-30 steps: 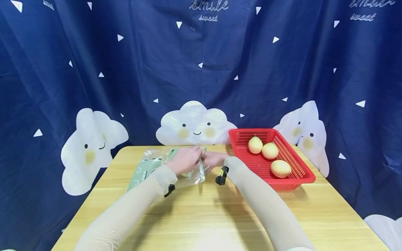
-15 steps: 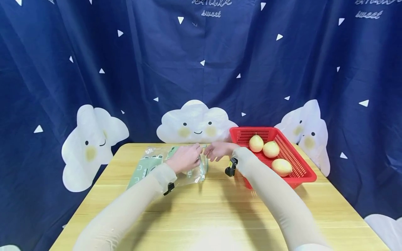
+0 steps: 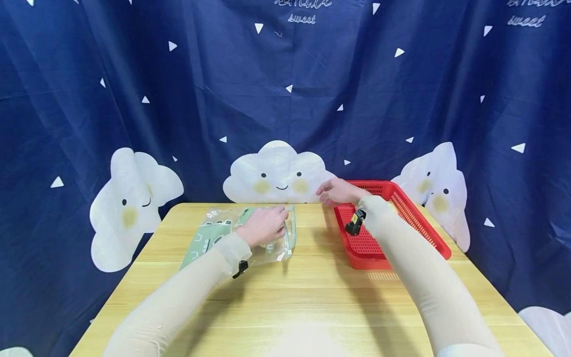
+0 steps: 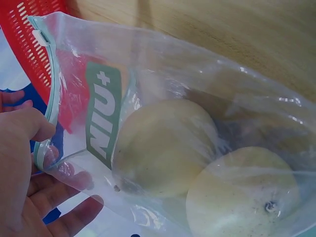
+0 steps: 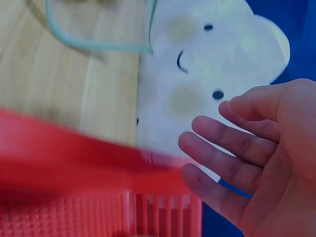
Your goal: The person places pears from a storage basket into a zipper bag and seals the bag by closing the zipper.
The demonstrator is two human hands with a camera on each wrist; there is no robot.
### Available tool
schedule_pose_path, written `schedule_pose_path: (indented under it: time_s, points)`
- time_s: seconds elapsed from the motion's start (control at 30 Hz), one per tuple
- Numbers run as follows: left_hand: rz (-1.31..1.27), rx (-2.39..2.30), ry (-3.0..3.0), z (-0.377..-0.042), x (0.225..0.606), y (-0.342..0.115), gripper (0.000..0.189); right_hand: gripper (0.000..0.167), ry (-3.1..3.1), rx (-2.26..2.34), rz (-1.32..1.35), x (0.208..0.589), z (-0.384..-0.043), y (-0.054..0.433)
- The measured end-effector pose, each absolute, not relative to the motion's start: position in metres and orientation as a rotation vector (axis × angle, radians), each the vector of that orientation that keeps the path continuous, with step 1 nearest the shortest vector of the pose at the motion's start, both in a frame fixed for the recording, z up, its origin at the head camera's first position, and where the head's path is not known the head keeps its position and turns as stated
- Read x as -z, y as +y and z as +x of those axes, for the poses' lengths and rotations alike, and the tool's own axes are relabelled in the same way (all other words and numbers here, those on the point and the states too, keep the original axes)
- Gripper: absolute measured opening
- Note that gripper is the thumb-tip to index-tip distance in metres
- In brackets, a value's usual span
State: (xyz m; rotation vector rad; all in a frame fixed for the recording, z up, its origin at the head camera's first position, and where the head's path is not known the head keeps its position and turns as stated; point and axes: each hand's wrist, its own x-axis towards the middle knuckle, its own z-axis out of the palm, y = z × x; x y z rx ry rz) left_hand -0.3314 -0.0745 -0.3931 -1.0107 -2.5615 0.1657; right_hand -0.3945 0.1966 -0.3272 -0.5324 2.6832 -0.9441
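Observation:
My left hand pinches the mouth edge of a clear zip bag between thumb and fingers. Pale green cartoon prints and a green zip strip mark the bag, and a white slider shows on its zip in the left wrist view. Two round, pale yellow pear-like fruits lie inside it, side by side. My right hand hovers over the back left corner of a red plastic basket. Its fingers are loosely bent and hold nothing. My right forearm hides most of the basket's contents; only a sliver of yellow fruit shows.
The wooden table carries the bag at the back left and the basket at the back right. Behind its far edge hangs a dark blue curtain with white clouds. Each wrist wears a small black camera.
My right hand has left the bag's mouth and moved right and up to the basket. The forearm now covers the fruits there. My left hand has stayed at the bag.

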Motion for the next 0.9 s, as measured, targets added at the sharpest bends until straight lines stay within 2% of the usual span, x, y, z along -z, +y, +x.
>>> schedule_pose_path:
  time_s: [0.63, 0.77, 0.9]
  points:
    - [-1.005, -0.171, -2.534, -0.33, 0.395, -0.081, 0.012, 0.034, 2.939, 0.795, -0.371, 0.341, -0.418, 0.262]
    - [-1.002, -0.174, -2.549, -0.33, 0.395, -0.08, 0.014, 0.04, 2.911, 0.85, -0.267, 0.345, -0.417, 0.271]
    - [-1.0, -0.175, -2.563, -0.33, 0.396, -0.08, 0.016, 0.054, 2.91, 0.856, -0.194, 0.351, -0.42, 0.276]
